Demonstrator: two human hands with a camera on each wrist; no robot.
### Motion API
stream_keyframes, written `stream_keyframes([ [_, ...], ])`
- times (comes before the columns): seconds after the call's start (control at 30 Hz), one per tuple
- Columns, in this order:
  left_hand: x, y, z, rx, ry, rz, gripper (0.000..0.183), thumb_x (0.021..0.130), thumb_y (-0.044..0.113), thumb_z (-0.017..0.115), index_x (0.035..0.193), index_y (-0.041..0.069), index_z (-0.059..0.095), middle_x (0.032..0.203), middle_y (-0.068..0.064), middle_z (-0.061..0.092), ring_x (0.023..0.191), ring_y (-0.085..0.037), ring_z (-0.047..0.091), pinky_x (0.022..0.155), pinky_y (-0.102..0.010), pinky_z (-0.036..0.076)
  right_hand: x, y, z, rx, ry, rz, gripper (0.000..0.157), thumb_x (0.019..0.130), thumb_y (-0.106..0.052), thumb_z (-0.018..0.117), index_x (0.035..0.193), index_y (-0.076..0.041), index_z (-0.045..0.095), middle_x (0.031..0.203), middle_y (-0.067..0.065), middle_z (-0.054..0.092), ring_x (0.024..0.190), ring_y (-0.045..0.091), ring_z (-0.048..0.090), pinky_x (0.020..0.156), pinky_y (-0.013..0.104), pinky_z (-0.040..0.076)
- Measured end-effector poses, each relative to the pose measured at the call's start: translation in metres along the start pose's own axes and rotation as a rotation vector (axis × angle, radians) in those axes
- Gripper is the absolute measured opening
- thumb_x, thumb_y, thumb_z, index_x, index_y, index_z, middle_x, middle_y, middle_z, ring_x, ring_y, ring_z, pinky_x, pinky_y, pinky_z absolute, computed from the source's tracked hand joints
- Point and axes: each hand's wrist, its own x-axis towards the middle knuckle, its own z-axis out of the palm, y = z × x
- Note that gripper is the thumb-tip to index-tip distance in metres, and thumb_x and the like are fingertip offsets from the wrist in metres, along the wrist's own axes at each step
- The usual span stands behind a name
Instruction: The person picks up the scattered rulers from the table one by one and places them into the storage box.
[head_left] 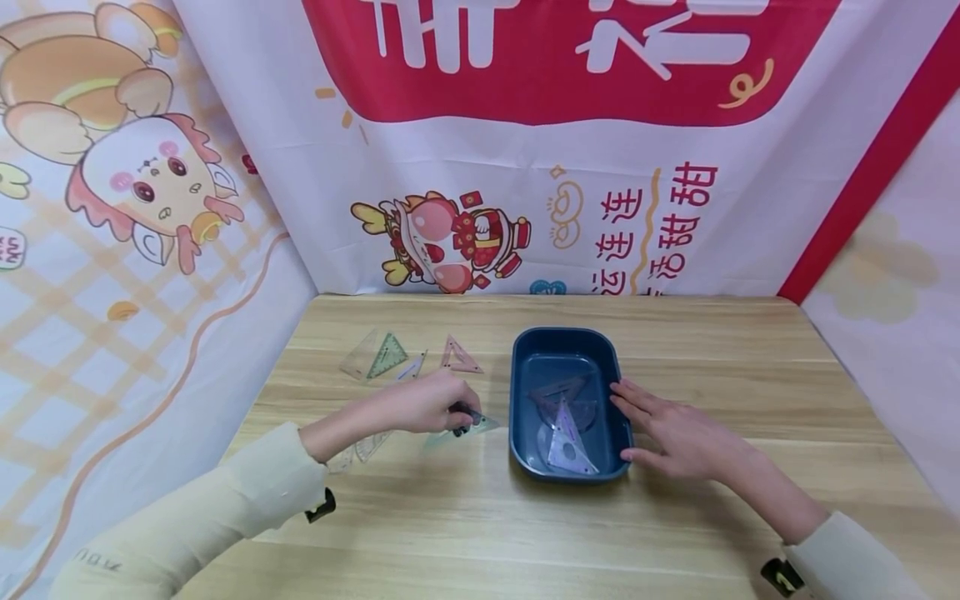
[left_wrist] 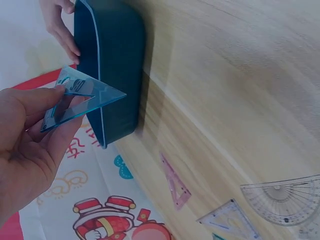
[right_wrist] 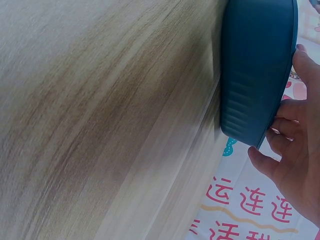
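Note:
My left hand (head_left: 437, 402) pinches a translucent blue-green set square (left_wrist: 109, 94) between thumb and fingers. It is held up off the table, left of a dark blue plastic bin (head_left: 566, 342); in the left wrist view its tip overlaps the bin's side. My right hand (head_left: 671, 433) rests against the bin's right side, fingers fairly straight at the rim, thumb nearer the front. Inside the bin lie a purple set square (head_left: 564, 450), a darker see-through set square (head_left: 555, 390) and clear rounded pieces partly beneath them.
Beyond my left hand lie a pink set square (head_left: 461, 357), a green one (head_left: 387, 357), a clear one (head_left: 358, 354) and a bluish one (left_wrist: 231, 220). A clear protractor (left_wrist: 282, 200) lies nearby, partly behind my arm in the head view. Printed cloth (head_left: 465, 150) hangs at the table's back.

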Motion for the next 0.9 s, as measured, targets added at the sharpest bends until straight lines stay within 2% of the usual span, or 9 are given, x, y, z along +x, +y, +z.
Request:
stream_keyframes([
  [0.07, 0.004, 0.003, -0.002, 0.027, 0.01, 0.004, 0.01, 0.094, 0.012, 0.067, 0.096, 0.011, 0.077, 0.078, 0.007, 0.069, 0.067, -0.001, 0.055, 0.087, -0.032, 0.054, 0.0, 0.0, 0.0, 0.002, -0.002, 0.002, 0.08, 0.093, -0.059, 0.058, 0.152, -0.007, 0.04, 0.164, 0.011, 0.028, 0.149, 0.031, 0.034, 0.109, 0.052, 0.045],
  [0.13, 0.009, 0.007, -0.003, 0.042, 0.009, 0.015, 0.01, 0.094, 0.013, 0.068, 0.098, 0.011, 0.077, 0.078, 0.007, 0.069, 0.069, -0.002, 0.055, 0.09, -0.035, 0.053, 0.0, 0.0, 0.0, -0.002, -0.005, 0.0, 0.081, 0.093, -0.06, 0.057, 0.152, -0.007, 0.04, 0.164, 0.012, 0.028, 0.149, 0.032, 0.034, 0.108, 0.053, 0.045],
  [0.2, 0.014, 0.011, -0.005, 0.055, 0.01, 0.031, 0.011, 0.094, 0.013, 0.068, 0.1, 0.01, 0.077, 0.079, 0.006, 0.07, 0.069, -0.003, 0.055, 0.091, -0.032, 0.052, 0.001, 0.001, -0.001, 0.001, -0.017, 0.007, 0.081, 0.093, -0.06, 0.057, 0.152, -0.007, 0.039, 0.164, 0.011, 0.027, 0.149, 0.032, 0.033, 0.109, 0.053, 0.045],
  [0.3, 0.021, 0.015, -0.007, 0.049, 0.002, 0.056, 0.012, 0.094, 0.013, 0.068, 0.101, 0.009, 0.077, 0.081, 0.004, 0.071, 0.068, -0.004, 0.057, 0.072, -0.021, 0.054, 0.001, 0.0, -0.001, 0.006, -0.032, 0.01, 0.081, 0.094, -0.06, 0.056, 0.153, -0.007, 0.038, 0.165, 0.012, 0.026, 0.15, 0.033, 0.032, 0.109, 0.054, 0.044],
  [0.43, 0.031, 0.02, -0.007, 0.059, -0.005, 0.073, 0.013, 0.095, 0.013, 0.068, 0.102, 0.008, 0.077, 0.086, 0.002, 0.073, 0.07, -0.003, 0.059, 0.069, -0.014, 0.052, 0.002, 0.0, -0.001, 0.004, -0.038, 0.009, 0.081, 0.094, -0.059, 0.056, 0.153, -0.007, 0.037, 0.165, 0.012, 0.025, 0.15, 0.033, 0.031, 0.11, 0.053, 0.044],
  [0.7, 0.048, 0.036, -0.012, 0.108, -0.038, 0.055, 0.019, 0.097, 0.018, 0.066, 0.11, 0.009, 0.076, 0.099, 0.0, 0.076, 0.079, -0.004, 0.064, 0.077, -0.017, 0.055, 0.001, 0.001, -0.001, -0.008, -0.018, -0.01, 0.08, 0.094, -0.058, 0.056, 0.153, -0.006, 0.038, 0.165, 0.013, 0.026, 0.15, 0.033, 0.031, 0.11, 0.053, 0.044],
  [0.9, 0.059, 0.043, -0.014, 0.117, -0.04, 0.095, 0.019, 0.097, 0.017, 0.065, 0.111, 0.009, 0.076, 0.103, -0.002, 0.076, 0.082, -0.005, 0.064, 0.077, -0.013, 0.055, 0.001, 0.001, -0.001, -0.003, -0.023, -0.008, 0.08, 0.094, -0.059, 0.055, 0.152, -0.006, 0.038, 0.164, 0.013, 0.026, 0.15, 0.033, 0.031, 0.11, 0.054, 0.043],
])
